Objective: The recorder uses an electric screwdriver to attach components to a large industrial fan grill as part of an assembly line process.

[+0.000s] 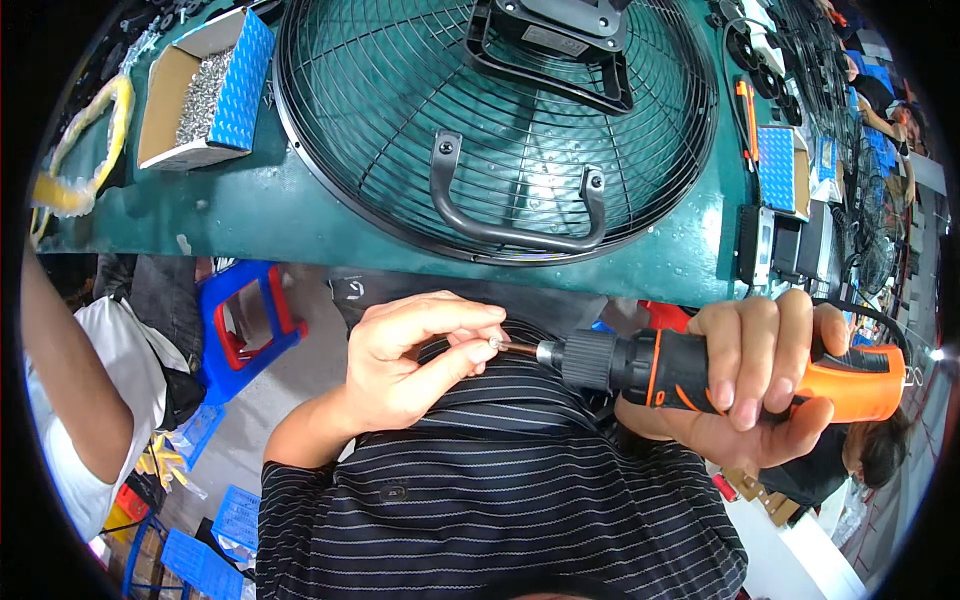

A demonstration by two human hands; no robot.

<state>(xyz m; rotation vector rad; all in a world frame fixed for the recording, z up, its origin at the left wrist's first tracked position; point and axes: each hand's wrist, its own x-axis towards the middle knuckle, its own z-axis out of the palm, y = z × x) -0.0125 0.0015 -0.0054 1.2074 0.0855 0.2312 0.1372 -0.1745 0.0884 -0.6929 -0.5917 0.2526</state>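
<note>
Head view: cardboard box (170,95) holds screws (203,97); left hand (405,355) pinches screw (493,343), right hand (755,375) grips screwdriver (700,370).

A dark green workbench (260,215) spans the top of the view, its glossy surface catching overhead light. Under its edge lies a grey floor (290,380) with a blue plastic stool (245,320). Blue crates (205,560) sit lower left. More workstations recede at far right.

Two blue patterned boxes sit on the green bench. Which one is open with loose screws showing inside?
The left box, beside the fan guard: its top is open and it holds a heap of silver screws. The right box shows no contents.
</note>
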